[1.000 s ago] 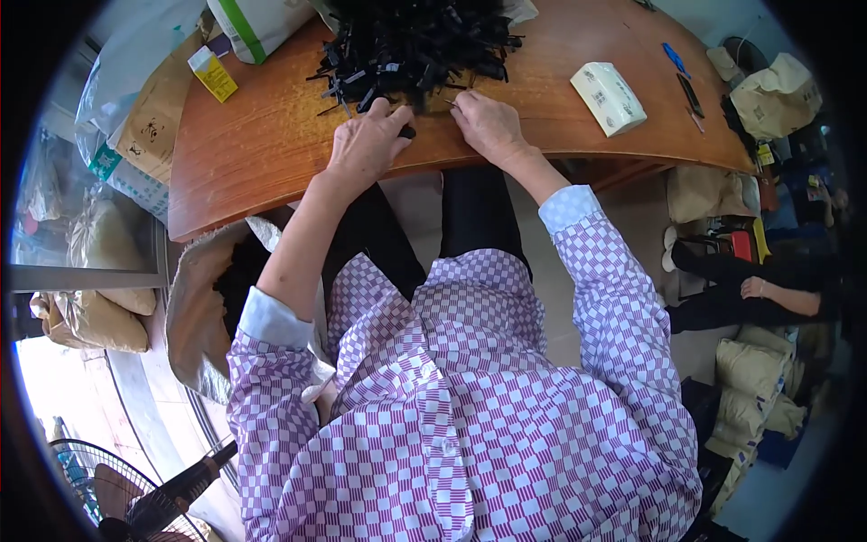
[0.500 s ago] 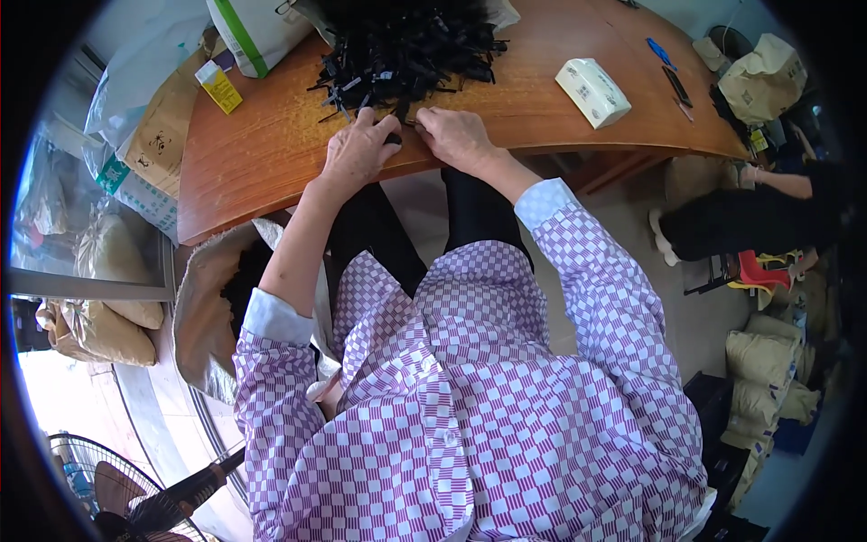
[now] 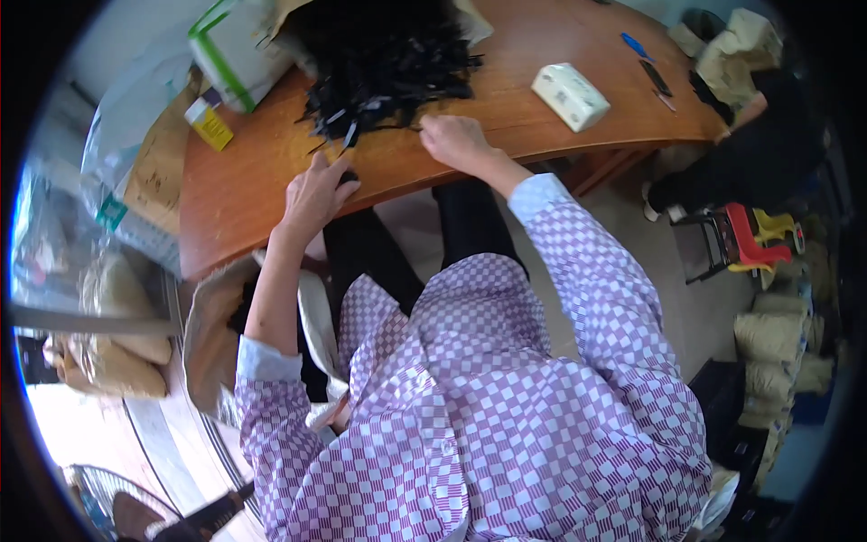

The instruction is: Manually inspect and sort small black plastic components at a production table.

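A heap of small black strip-like pieces (image 3: 388, 77) lies at the far middle of the wooden table (image 3: 506, 117), spilling from the mouth of a bag. My left hand (image 3: 313, 197) is over the table's near edge, closed around a small black piece (image 3: 349, 177) that shows between thumb and fingers. To the right, my right hand (image 3: 454, 143) is closed, thumb and fingertips together at the heap's near edge. Whatever it pinches is too small to make out. The hands are apart.
A white tissue pack (image 3: 571, 96) and a yellow-and-white box (image 3: 209, 125) stand on the table. An open sack (image 3: 212, 334) holding black material stands below its left edge. A fan (image 3: 126, 506) is at lower left, and a person in black (image 3: 750, 149) at right.
My hands have moved apart, the left one toward me and to the left with the black piece. The view has shifted slightly, and the person at right has changed position.
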The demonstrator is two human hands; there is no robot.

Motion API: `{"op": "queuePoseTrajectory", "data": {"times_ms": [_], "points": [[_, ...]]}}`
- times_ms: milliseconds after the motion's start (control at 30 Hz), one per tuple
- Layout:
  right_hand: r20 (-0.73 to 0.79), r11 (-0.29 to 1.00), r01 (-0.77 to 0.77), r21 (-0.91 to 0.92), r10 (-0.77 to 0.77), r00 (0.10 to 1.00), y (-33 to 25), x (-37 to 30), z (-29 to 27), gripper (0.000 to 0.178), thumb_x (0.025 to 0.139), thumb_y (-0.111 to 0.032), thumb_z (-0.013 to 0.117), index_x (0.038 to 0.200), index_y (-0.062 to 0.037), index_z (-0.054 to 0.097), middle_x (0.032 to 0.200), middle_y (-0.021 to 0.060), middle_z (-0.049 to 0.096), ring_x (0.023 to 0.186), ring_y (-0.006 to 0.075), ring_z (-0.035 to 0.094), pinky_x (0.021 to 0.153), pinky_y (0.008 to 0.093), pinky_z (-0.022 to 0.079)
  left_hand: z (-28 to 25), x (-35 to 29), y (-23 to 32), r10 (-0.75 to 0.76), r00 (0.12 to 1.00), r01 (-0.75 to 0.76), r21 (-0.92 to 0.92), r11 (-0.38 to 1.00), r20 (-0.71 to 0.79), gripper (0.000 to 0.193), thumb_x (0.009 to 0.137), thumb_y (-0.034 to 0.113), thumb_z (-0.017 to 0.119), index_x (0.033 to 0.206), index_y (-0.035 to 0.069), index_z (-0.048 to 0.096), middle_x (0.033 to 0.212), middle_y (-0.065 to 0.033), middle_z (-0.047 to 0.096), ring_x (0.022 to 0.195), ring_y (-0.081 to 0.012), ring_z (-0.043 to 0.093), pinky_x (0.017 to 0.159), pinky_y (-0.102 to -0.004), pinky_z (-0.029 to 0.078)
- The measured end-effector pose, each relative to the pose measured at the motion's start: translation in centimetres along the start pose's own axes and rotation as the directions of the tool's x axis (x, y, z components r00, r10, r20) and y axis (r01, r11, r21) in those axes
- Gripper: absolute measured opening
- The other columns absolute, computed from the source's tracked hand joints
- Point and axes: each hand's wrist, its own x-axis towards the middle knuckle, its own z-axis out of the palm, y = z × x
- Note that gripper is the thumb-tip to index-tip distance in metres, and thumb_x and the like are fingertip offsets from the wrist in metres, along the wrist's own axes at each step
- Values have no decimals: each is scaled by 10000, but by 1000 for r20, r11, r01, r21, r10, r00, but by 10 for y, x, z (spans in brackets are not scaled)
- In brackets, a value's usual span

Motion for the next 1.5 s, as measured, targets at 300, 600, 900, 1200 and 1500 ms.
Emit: {"op": "queuePoseTrajectory", "data": {"times_ms": [300, 600, 900, 1200, 1500], "points": [[-82, 940, -42, 339, 74, 994, -3, -1, 19, 259, 825, -306, 609, 926, -75, 546, 776, 140, 640, 731, 336, 626, 622, 424, 487, 5, 0, -3, -12, 991, 21, 66, 998, -133, 226, 837, 309, 615, 942, 108, 614, 898, -165, 616, 795, -366, 601, 674, -449, 472], [-77, 340, 19, 940, 160, 984, -101, -37, 14, 370, 908, -334, 570, 1098, -23, 507, 787, 103, 591, 685, 161, 601, 604, 307, 481, 60, 5, 9, -243, 969, 36, -961, 273, -33, 252, 933, 292, 558, 834, 61, 543, 619, 19, 537, 496, -53, 453, 442, -188, 342], [320, 31, -326, 945, 125, 939, -104, -96, -16, 292, 896, -330, 584, 904, -45, 521, 709, 24, 556, 526, 88, 500, 430, 228, 379, 84, -55, 61, -212, 977, 29, -968, 248, -25, 278, 903, 273, 609, 802, 23, 544, 656, -29, 565, 575, -85, 504, 513, -200, 387], [430, 195, -478, 857, 240, 870, -86, -157, 31, 296, 919, -318, 541, 901, -24, 563, 666, 14, 568, 508, 71, 471, 444, 236, 377, 146, -91, 68, -146, 969, 225, -953, 204, 198, 142, 867, 94, 640, 888, -12, 548, 740, -68, 638, 604, -109, 591, 537, -208, 470], [547, 205, -568, 797, 152, 823, -83, -169, 53, 305, 922, -280, 508, 864, 15, 553, 634, 61, 565, 471, 121, 486, 416, 268, 385, 180, -101, 51, -62, 974, 227, -938, 261, 218, 320, 821, -37, 600, 1079, -24, 412, 849, -119, 630, 716, -140, 617, 628, -239, 505]]}}
